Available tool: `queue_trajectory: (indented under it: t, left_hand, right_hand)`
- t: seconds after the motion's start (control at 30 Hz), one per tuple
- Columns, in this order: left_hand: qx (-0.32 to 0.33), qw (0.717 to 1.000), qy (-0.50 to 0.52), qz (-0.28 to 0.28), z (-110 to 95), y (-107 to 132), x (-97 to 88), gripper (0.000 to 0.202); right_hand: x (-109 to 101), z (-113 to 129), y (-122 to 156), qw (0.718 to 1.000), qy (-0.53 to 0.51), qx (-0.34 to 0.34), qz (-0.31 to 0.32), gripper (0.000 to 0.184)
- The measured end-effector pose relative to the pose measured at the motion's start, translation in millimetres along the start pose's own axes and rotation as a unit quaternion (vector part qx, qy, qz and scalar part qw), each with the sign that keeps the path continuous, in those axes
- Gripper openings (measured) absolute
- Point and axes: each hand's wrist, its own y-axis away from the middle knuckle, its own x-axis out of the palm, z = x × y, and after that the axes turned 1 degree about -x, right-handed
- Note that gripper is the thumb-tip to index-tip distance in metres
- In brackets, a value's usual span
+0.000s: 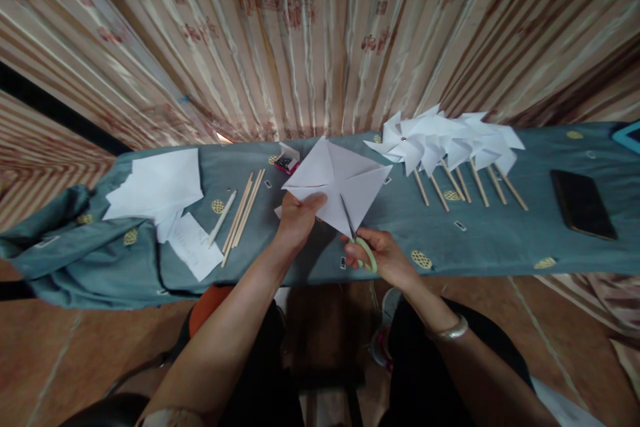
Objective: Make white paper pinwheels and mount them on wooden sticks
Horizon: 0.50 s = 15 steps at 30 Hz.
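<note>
Both my hands met over the long table draped in teal patterned cloth (500, 240). My left hand (299, 217) pinched the creased white paper square (340, 177) just above it, and my right hand (387, 257) gripped pale green-handled scissors (356, 237), blades in the paper's lower corner. White paper pinwheels on wooden sticks (445, 143) lay to the right, with a striped beige curtain (320, 33) hanging behind.
</note>
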Motion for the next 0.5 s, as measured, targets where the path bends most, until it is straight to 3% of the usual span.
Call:
queue_trajectory:
  t: [0.5]
  left_hand:
    - [-0.003,1.000,-0.002,0.002,-0.1,2.9,0.8,0.024]
  right_hand:
    - [-2.2,-4.4,-0.8,1.000,0.016,-0.011,0.002,0.041]
